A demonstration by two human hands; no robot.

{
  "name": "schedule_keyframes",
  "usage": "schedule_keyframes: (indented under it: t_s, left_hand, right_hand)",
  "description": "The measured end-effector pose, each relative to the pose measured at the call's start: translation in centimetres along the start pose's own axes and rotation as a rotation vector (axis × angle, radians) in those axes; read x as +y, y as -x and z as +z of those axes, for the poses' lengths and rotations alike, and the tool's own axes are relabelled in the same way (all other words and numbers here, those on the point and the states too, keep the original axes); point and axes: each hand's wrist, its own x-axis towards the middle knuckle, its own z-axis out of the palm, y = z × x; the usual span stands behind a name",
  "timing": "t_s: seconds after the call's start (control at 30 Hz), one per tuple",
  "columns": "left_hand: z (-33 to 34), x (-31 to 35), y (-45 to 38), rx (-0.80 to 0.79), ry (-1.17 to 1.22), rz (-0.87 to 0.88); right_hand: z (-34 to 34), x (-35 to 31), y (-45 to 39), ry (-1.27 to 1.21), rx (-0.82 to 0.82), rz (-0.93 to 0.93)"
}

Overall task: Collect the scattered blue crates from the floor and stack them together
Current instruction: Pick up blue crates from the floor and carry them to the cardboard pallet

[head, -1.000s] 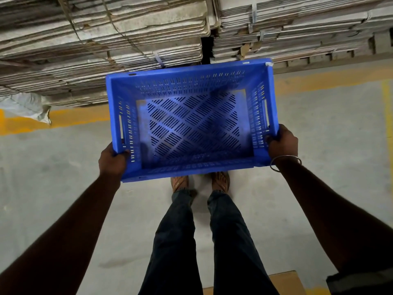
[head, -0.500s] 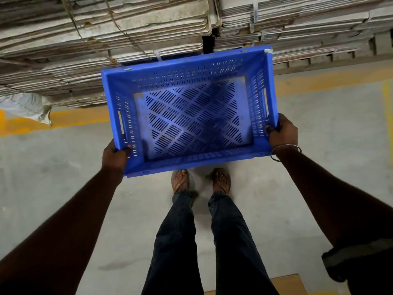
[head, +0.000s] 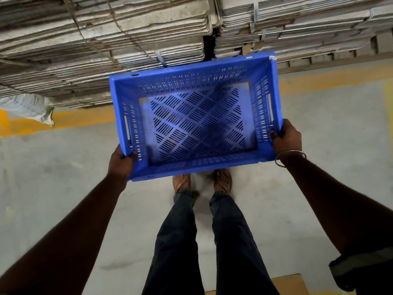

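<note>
Swinging a little rightward since a moment ago, the blue crate (head: 195, 120) hangs empty between my left hand (head: 121, 161) and right hand (head: 287, 138), both clamped on its near corners; I'm mid-carry, probably toward a stack out of view.

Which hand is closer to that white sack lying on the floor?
The left hand, gripping the crate's near-left corner, on the sack's side. The right hand grips the opposite end, farther off.
</note>
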Motion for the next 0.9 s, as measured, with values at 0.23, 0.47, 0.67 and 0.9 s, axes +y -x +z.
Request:
schedule_keyframes:
  t_s: [0.23,0.47,0.67,0.9]
  left_hand:
    - [0.2,0.1,-0.2,0.040,-0.045,-0.043]
    - [0.9,1.1,2.3,0.132,-0.235,0.039]
    - [0.9,0.5,4.4,0.127,-0.543,0.311]
    - [0.0,4.1,7.3,-0.052,-0.633,0.492]
  right_hand:
    - [0.2,-0.3,0.4,-0.006,0.010,0.026]
    - [0.2,-0.5,0.3,-0.014,-0.053,0.074]
    - [0.3,-0.3,0.6,0.049,-0.067,-0.005]
    - [-2.0,-4.1,4.3,0.150,-0.111,-0.080]
